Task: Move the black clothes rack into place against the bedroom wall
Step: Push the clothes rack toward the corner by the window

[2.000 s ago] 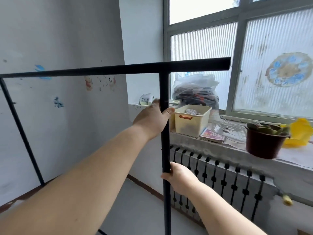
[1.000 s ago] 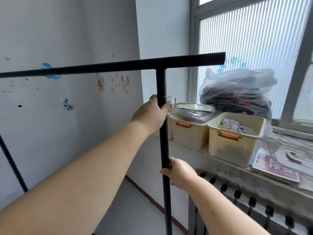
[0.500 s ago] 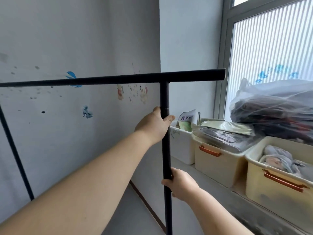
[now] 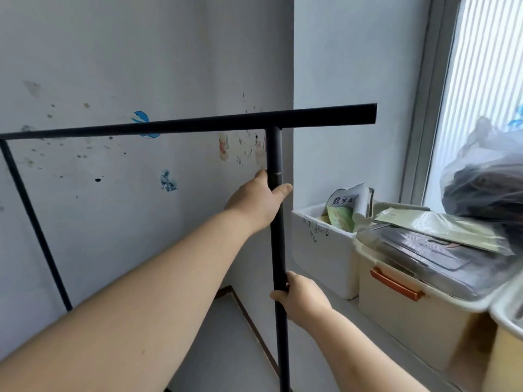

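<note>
Tall black metal clothes rack [image 4: 276, 244] stood near the spotty white wall [image 4: 113, 66], left hand [image 4: 259, 202] wrapped round its pole, right hand [image 4: 302, 299] wrapped round lower down

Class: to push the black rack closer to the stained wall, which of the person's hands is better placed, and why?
Probably the left hand: it grips the rack's post higher, on the wall side. The right hand steadies lower down.

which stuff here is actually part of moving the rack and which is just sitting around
In the job: rack, left hand and right hand each in a grip on its post, wall.

Lying about: white box, lidded bin, booklet, bagged clothes.
</note>
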Demonstrator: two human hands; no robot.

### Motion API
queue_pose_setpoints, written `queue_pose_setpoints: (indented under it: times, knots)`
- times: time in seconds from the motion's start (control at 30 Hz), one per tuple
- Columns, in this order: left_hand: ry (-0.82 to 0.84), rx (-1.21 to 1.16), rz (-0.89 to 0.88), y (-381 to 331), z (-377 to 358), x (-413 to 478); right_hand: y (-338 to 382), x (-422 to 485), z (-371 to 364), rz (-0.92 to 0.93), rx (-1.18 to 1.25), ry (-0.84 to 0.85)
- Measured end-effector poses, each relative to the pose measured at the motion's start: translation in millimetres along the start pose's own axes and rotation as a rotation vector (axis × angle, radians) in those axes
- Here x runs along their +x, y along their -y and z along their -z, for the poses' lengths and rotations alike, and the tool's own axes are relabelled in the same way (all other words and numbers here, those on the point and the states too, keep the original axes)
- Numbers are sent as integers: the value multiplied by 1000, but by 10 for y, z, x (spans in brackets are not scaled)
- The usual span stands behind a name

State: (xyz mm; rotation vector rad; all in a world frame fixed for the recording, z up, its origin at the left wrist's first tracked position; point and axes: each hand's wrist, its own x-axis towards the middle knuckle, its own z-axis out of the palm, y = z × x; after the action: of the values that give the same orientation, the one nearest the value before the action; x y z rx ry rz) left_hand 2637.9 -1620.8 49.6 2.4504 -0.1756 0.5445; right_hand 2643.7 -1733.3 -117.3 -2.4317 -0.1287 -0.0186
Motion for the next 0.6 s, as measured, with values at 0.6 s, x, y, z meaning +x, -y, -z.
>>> queue_pose_setpoints:
  times: [0.6]
  knots:
    - [-30,45,-50,625,-421,1465,110,1572,-160,-46,-29,-8]
